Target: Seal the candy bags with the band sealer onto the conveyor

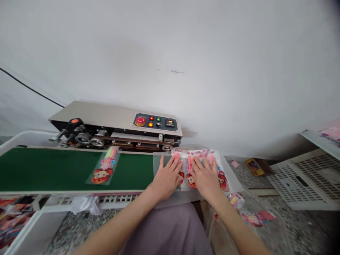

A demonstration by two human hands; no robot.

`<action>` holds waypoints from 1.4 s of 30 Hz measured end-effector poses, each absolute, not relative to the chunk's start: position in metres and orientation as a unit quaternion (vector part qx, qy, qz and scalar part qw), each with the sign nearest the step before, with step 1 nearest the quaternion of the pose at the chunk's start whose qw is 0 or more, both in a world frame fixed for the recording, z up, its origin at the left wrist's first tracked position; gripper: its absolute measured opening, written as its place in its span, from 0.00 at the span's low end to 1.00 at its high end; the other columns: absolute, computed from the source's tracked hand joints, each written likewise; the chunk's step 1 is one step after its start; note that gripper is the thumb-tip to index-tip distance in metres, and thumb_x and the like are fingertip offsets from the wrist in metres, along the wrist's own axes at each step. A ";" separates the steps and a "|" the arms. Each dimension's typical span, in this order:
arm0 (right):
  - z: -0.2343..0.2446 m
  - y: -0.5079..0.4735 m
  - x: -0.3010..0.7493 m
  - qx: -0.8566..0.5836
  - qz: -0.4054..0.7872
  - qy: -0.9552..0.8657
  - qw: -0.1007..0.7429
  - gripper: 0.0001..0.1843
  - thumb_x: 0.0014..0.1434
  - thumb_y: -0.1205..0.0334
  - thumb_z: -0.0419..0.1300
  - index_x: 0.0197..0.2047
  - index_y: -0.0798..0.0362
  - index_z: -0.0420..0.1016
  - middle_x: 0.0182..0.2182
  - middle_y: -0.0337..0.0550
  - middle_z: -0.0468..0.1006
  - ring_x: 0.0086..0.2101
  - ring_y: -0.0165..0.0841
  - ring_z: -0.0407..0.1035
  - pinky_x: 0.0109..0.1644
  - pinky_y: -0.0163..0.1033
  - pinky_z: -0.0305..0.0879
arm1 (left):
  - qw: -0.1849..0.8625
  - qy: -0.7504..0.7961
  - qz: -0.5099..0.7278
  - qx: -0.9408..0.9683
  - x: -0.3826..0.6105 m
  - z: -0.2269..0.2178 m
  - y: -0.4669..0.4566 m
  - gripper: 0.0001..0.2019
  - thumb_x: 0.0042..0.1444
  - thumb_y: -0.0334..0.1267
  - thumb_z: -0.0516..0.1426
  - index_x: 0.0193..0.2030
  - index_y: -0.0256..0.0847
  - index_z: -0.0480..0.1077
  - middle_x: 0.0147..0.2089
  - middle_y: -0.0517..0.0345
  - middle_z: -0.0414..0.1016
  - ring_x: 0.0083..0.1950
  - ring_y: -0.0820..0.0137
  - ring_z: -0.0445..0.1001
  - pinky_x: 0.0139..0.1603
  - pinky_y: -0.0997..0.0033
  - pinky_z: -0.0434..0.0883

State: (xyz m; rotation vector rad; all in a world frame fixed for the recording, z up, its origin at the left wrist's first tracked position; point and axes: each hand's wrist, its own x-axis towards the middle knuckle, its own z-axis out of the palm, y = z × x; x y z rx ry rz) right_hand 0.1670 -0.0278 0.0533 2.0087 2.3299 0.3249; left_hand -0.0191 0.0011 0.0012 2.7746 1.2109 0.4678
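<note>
Clear plastic packets of coloured sticks (222,179), printed with a brown cartoon animal, lie side by side at the right end of the green conveyor belt (63,166). My left hand (168,176) rests flat, fingers spread, on the leftmost of them and covers most of it. Spread over the packets to its right is my right hand (205,175), also flat. Neither hand is closed round anything. Farther left on the belt lies a single packet (102,170), apart from both hands. Behind the belt stands a band sealing machine (114,117).
The machine's panel has a red stop button (140,120), lit buttons and a display (170,123). A bin of packets (16,219) is at lower left. To the right are a clear bag with packets (256,219), a small box (256,167) and a slatted plastic crate (305,180).
</note>
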 end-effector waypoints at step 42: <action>0.028 -0.029 0.152 0.686 0.116 0.717 -0.033 0.28 0.70 0.53 0.48 0.70 0.54 0.61 0.68 0.51 0.63 0.69 0.51 0.50 0.70 0.64 0.37 | 0.017 0.412 0.142 0.900 -0.028 0.002 0.002 0.26 0.72 0.49 0.41 0.71 0.43 0.59 0.76 0.47 0.50 0.77 0.56 0.48 0.71 0.30 0.48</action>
